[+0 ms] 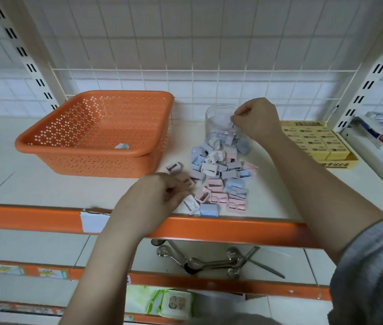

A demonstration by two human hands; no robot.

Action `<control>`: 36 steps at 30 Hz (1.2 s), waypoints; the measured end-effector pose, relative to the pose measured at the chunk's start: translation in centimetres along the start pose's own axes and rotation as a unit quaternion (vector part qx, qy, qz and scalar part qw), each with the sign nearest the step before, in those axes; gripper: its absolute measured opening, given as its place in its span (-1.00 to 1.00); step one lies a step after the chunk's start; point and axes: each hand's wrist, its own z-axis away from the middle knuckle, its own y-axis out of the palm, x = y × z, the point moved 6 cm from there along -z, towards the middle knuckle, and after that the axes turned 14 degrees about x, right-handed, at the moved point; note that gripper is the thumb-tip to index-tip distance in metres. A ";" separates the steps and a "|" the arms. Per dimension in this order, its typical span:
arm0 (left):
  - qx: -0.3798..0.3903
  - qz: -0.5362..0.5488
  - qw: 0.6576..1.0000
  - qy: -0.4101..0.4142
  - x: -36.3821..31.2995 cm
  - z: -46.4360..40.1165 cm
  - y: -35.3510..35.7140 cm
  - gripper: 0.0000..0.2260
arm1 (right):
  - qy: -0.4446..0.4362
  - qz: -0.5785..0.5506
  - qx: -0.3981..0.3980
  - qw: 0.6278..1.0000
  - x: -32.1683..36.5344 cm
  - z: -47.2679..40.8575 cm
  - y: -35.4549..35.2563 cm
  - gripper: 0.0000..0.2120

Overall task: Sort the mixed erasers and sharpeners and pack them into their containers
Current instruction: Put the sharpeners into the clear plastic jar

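At the centre of the frame a clear plastic jar (218,120) stands on the white shelf (45,181), with a few pastel sharpeners showing through its wall. The right hand (254,118) hangs over its mouth, fingers curled and pinching a small item too hidden to name. To the left, the orange perforated basket (96,132) holds only one small pale piece near its front wall. At right, a yellow display box (315,141) is packed with rows of yellow-sleeved erasers. Just in front of the jar lies the pile of pink, blue, lilac and white sharpeners (221,177), spreading toward the shelf's orange front edge. The left hand (153,200) rests at the pile's lower left, fingers curled round a white sharpener (190,204). In the lower part of the frame, metal spoons (209,261) lie on the shelf below, and green wet-wipe packs (171,301) lower still.
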 end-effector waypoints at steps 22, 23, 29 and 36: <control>-0.004 -0.004 0.988 -0.154 1.7 1.6 -0.7 -0.82 | -0.022 -0.024 0.157 0.987 -1.6 11.9 2.5 -0.81; -0.011 0.011 0.991 -0.136 1.5 1.7 -1.0 -0.83 | -0.024 -0.021 0.149 0.988 -1.6 11.9 2.6 -0.82; -0.074 0.036 0.997 0.000 -2.2 -0.7 -3.5 -0.75 | -0.013 -0.048 0.106 0.993 -1.8 12.4 2.2 -0.88; -0.090 0.050 0.992 0.074 -5.9 -9.5 -4.5 -0.67 | -0.009 -0.054 0.044 0.997 -2.9 14.1 0.1 -0.90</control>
